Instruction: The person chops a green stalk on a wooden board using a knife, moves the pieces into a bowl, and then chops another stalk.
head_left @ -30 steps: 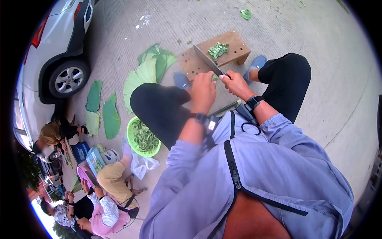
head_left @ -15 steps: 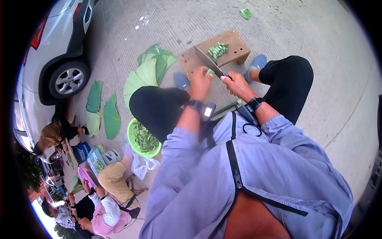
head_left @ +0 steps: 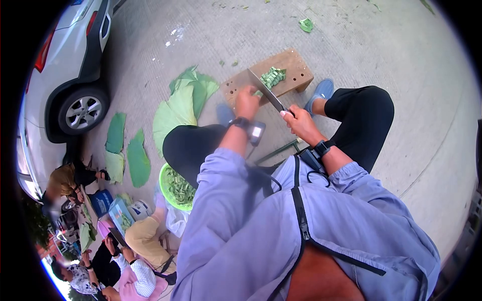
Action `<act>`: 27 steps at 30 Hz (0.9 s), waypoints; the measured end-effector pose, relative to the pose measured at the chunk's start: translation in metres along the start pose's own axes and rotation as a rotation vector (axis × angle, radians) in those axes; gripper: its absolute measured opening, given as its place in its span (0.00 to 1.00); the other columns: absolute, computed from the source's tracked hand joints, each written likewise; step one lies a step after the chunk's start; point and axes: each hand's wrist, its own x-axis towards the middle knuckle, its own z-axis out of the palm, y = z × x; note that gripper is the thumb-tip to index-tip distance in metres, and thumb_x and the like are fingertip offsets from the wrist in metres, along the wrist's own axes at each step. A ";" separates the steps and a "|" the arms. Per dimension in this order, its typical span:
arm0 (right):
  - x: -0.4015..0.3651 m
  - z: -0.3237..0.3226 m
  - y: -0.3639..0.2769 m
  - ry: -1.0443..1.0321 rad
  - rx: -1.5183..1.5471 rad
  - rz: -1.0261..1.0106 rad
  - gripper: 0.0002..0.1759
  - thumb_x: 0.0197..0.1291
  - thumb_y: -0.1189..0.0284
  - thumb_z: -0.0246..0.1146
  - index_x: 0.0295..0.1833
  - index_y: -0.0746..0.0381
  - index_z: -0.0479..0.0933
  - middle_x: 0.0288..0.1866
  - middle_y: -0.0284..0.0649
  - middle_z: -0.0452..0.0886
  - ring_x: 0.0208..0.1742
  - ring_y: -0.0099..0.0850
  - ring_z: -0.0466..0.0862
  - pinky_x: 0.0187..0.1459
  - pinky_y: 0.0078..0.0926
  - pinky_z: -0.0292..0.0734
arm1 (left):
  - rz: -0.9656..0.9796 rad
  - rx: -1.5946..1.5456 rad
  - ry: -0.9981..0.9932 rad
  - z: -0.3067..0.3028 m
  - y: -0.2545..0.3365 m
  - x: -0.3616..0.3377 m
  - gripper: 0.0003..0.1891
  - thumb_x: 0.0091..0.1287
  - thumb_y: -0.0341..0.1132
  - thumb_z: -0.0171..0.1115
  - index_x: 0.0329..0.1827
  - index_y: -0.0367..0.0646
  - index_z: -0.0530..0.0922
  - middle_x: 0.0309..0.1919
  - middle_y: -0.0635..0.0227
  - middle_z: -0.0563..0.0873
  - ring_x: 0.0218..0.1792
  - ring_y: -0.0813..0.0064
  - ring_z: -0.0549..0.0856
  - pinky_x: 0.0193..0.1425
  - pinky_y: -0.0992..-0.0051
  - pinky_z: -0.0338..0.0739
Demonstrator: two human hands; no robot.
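My right hand (head_left: 301, 123) is wrapped round the handle of a broad knife (head_left: 267, 91), whose blade slants up and left over the wooden board (head_left: 296, 60). Left of the blade, my left hand (head_left: 247, 103) has its fingers closed on a small green piece (head_left: 258, 94) at the board's near edge. Cut green pieces (head_left: 273, 77) lie in a cluster on the board, just right of the blade. The fingertips of my left hand are partly blurred.
Large green leaves (head_left: 186, 100) lie on the ground to the left. Below them stands a green basin (head_left: 176, 186) of cut greens, beside a plastic bag (head_left: 176, 220). Several people sit at the lower left, near a blue bucket (head_left: 101, 201). A parked car (head_left: 60, 75) fills the upper left.
My left hand has moved slightly left and down onto the board's edge with the green piece. The knife's blade now sits lower, close to the board. The whole view has shifted a little.
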 end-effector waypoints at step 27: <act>0.001 -0.012 0.008 0.033 -0.117 -0.089 0.19 0.72 0.58 0.62 0.41 0.65 0.75 0.26 0.36 0.77 0.22 0.23 0.77 0.25 0.27 0.74 | 0.220 0.138 0.120 0.020 -0.019 0.025 0.06 0.54 0.24 0.61 0.33 0.41 0.83 0.36 0.50 0.84 0.44 0.45 0.81 0.50 0.52 0.75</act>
